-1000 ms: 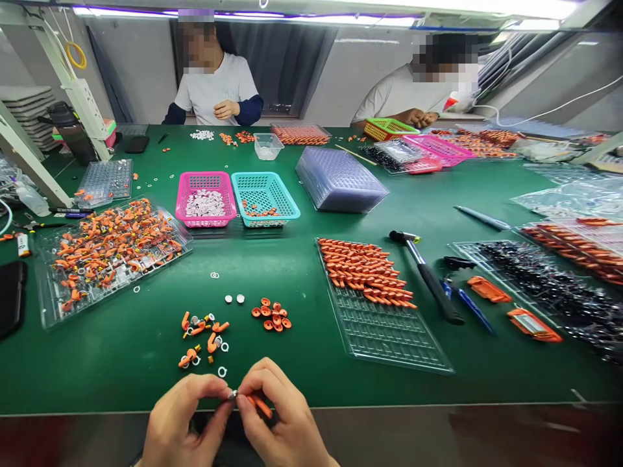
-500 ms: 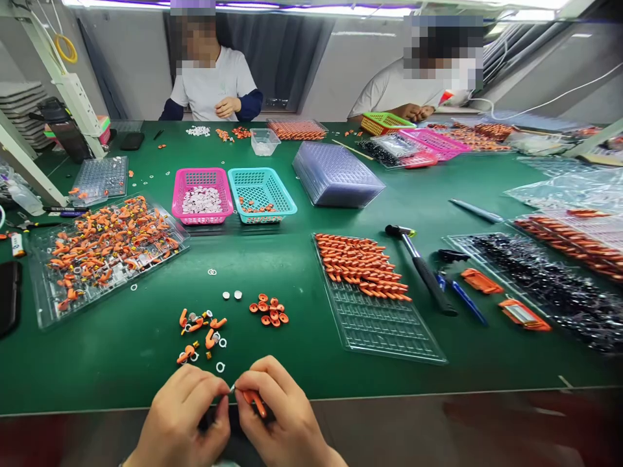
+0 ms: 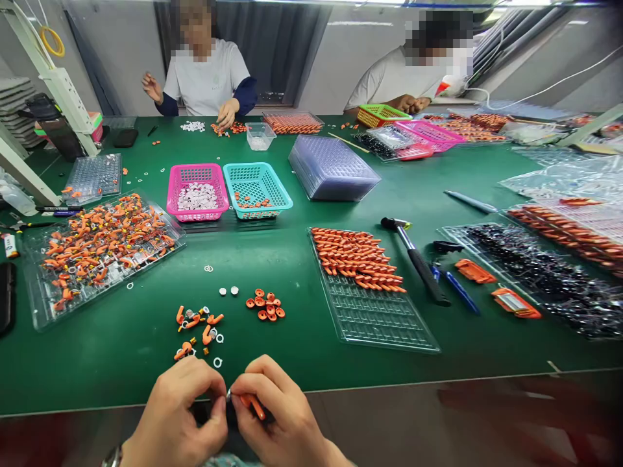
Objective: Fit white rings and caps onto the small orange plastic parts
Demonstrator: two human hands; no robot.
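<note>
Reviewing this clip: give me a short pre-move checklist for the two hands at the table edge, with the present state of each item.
1. Right hand has a grip on the orange part: ok.
2. Left hand pinches a small piece against it: cannot tell, too small.
3. Loose orange pieces lie just beyond the hands: ok.
4. Orange caps lie apart from the loose pieces: ok.
5. Clear tray has open slots in its near half: ok.
6. Hammer lies away from both hands: ok.

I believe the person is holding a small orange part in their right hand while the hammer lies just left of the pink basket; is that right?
Not quite. The head view shows the hammer lying well right of the pink basket, beside the clear tray of orange parts. The rest holds: the right hand grips a small orange part.
</note>
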